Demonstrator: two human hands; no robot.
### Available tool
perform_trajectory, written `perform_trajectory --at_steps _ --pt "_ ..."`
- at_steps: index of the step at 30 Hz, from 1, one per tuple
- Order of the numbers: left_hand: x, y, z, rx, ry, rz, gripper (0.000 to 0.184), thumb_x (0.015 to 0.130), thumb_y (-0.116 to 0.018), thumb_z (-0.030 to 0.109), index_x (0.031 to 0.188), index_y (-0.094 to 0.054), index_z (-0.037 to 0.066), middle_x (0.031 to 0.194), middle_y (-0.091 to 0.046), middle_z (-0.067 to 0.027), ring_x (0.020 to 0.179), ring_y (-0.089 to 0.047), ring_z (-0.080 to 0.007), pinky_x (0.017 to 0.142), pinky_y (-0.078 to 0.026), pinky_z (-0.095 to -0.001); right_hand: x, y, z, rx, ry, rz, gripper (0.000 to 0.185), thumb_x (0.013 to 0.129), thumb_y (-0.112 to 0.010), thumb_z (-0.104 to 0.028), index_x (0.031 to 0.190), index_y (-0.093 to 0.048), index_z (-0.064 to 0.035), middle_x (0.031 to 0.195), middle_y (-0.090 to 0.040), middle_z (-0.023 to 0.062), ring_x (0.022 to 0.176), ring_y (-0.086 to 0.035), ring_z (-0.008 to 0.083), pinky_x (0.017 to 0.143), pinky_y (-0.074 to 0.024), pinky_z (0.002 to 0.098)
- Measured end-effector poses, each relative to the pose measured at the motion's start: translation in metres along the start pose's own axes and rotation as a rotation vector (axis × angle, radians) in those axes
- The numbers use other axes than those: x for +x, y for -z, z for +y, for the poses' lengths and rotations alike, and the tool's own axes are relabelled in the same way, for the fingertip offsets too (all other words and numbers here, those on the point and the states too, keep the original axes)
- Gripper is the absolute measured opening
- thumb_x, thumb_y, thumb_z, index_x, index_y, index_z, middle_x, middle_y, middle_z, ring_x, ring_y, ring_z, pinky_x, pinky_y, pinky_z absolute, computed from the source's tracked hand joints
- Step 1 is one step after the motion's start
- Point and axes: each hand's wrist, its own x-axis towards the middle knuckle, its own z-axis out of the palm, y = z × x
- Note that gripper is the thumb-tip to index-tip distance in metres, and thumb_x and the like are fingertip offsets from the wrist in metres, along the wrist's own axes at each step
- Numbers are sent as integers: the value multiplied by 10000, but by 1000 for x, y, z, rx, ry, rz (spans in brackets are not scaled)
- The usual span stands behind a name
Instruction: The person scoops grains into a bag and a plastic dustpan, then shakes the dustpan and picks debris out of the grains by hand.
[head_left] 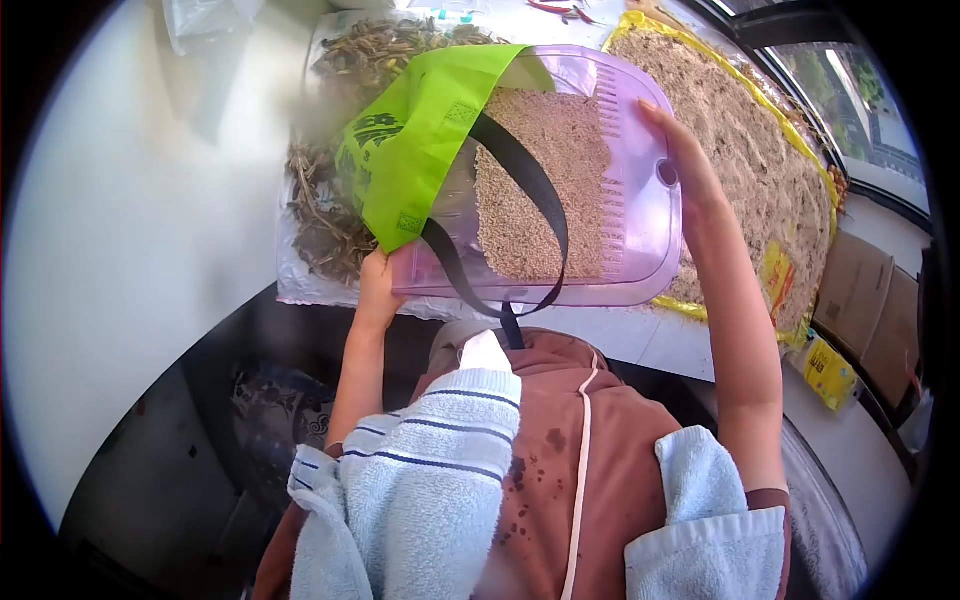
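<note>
A pink translucent plastic container (640,235) with pale grains (540,190) inside is held up and tilted in front of me. My right hand (680,145) grips its right edge, with fingers behind the plastic. At its lower left corner, my left hand (378,285) holds the container together with the edge of a green bag (425,120). The bag covers the container's left end, and its black strap (530,175) loops across the grains.
Dried plant pieces (320,235) lie on white sheeting at the left. Brown granular material (740,120) spreads over yellow plastic at the right. A cardboard box (860,290) and a yellow packet (830,372) are at the far right, by a window (850,90).
</note>
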Motion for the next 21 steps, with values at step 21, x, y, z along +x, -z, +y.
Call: perform_trajectory --at_steps 21 --pt "-28 -25 179 -277 -401 -317 224 1003 -465 183 1138 -473 5 802 -633 -118 547 -508 -119 564 -473 -282 11 -4 -8 15 0 -183 480 881 -626 -371 1140 -585 31 984 -679 130 779 -690 172 695 -598 302"
